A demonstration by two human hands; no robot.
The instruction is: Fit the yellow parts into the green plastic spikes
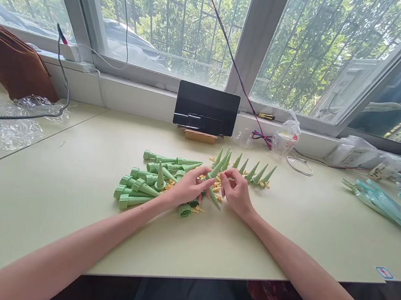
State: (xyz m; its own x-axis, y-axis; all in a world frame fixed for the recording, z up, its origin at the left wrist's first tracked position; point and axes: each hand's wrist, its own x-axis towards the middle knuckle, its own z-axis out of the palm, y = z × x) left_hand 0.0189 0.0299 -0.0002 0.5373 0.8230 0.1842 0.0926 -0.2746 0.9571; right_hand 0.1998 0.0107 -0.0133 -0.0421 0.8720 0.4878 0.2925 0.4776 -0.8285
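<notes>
Two forearms (78, 245), one green cone (218, 167) in left hand (190, 186).

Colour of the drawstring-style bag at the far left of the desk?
The bag is reddish brown; the head view shows it.

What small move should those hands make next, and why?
Probably bring the right hand slightly closer to the green cone, with the left hand steady: the left hand already grips that cone, and the right fingertips are poised close beside it.
</notes>
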